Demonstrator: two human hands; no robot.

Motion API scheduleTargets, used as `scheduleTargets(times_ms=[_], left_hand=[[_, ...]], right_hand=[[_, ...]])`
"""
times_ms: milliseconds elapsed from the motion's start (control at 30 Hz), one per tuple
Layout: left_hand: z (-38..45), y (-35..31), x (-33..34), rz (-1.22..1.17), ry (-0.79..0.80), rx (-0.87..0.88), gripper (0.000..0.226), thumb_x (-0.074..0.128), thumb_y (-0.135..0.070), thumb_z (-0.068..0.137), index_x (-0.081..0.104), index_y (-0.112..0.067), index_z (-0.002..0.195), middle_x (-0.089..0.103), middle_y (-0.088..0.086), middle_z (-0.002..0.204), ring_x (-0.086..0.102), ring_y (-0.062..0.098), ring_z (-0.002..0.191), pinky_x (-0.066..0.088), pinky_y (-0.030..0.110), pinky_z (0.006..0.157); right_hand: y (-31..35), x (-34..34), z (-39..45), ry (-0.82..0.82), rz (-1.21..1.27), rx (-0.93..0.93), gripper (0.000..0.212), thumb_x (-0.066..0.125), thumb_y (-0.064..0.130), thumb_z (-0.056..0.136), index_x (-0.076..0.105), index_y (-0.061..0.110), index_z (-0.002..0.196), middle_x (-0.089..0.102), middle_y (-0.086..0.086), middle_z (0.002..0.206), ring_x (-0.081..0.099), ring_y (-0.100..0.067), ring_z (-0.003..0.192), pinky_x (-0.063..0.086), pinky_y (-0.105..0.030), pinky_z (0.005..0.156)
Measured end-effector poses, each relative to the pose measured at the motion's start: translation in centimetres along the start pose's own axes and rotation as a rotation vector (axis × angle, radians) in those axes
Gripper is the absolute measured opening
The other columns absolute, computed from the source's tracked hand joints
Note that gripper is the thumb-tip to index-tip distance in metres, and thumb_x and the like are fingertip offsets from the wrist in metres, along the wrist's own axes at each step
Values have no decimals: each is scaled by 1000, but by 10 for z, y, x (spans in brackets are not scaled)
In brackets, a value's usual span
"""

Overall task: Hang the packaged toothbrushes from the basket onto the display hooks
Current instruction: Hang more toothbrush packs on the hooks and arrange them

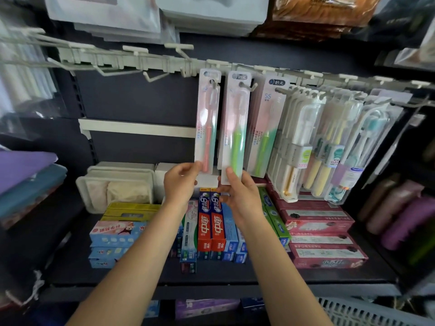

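Two hands raised to the hook rail (164, 64), each at the bottom edge of a hanging toothbrush pack. Left hand (180, 184) pinching the lower left corner of the pink toothbrush pack (207, 123) between thumb and curled fingers, grip closed on the card's edge. Right hand (237, 194) just beside it, thumb pressed on the front of the green toothbrush pack (235, 128) near its bottom, fingers curled behind, grip pinching that pack. Both packs hanging upright from neighbouring white hooks (244, 85), tops at the rail, bottoms reaching down into the two grips; pink pack left, green pack right, nearly touching. Further toothbrush packs (266, 128) crowded on hooks to the right, bare hooks to the left. Below the hands, on the dark shelf (235, 274), rows of toothpaste boxes (211, 222). Corner of a white basket (357, 311) at lower right, well apart from both hands.
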State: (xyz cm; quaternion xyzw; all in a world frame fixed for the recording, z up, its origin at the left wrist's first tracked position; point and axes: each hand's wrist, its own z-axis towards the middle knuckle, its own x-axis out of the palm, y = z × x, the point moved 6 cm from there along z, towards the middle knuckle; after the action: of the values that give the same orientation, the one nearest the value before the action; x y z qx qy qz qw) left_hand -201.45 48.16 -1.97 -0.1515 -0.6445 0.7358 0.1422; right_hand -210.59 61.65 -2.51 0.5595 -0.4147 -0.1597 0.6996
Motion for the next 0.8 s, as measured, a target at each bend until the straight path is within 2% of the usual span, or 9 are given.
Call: scheduleTargets(times_ms=[100,200,300,333,400,533,600,700,800], left_hand=[[-2,-1,1,-14,9,8,23,66,-41,94,71,-20,105,71,-8,93,64,6,77,44,21,61],[0,1,3,-17,10,-8,23,66,-40,95,70,-20,104,71,-7,92,66,9,77,52,28,68],[3,3,7,-57,-3,-40,24,67,-39,94,71,-17,103,71,-5,87,66,12,72,56,36,75],[5,3,8,-68,-8,-50,25,68,-38,94,71,-16,103,71,-5,86,65,12,70,55,36,74],[6,3,10,-82,-8,-64,26,68,-39,94,71,-16,104,71,-5,86,64,10,68,53,31,68],[6,7,11,-85,-11,-105,23,68,-36,94,70,-17,106,72,-4,92,63,7,66,50,21,56],[1,16,9,-92,-18,-150,23,69,-32,94,68,-16,110,72,0,99,65,9,67,52,24,59],[-17,26,3,-59,-30,-178,27,72,-32,92,65,-16,113,73,7,104,71,19,79,57,35,67],[-61,15,1,-80,6,-9,13,71,-33,90,67,-25,100,73,1,93,70,20,81,56,39,74]], right_hand=[[3,-2,0,-40,17,-53,14,63,26,99,63,12,103,68,-9,88,61,-17,62,50,-28,59],[2,-2,1,-88,65,-29,22,64,25,98,58,11,113,68,-12,92,62,-17,64,53,-27,60],[-4,-2,7,-165,158,87,60,70,25,95,36,14,144,70,-14,98,65,-18,68,56,-30,68],[-6,-2,11,-173,163,112,70,71,27,93,33,8,148,71,-14,100,66,-18,70,57,-30,68],[-12,-2,18,-169,133,144,74,72,35,91,37,3,147,73,-14,105,70,-18,75,58,-27,64],[-25,-7,24,-166,82,192,58,69,39,93,55,-1,131,72,-12,105,71,-19,85,58,-23,64],[-30,-10,19,-161,67,209,51,70,36,93,59,-2,124,73,-12,102,71,-19,81,58,-23,64],[-30,-19,-3,-144,-24,178,33,69,31,95,63,1,106,72,-12,91,68,-18,69,58,-27,64],[-12,-42,-45,-111,-264,62,19,67,24,97,62,6,95,73,-7,82,66,-18,63,56,-28,59]])
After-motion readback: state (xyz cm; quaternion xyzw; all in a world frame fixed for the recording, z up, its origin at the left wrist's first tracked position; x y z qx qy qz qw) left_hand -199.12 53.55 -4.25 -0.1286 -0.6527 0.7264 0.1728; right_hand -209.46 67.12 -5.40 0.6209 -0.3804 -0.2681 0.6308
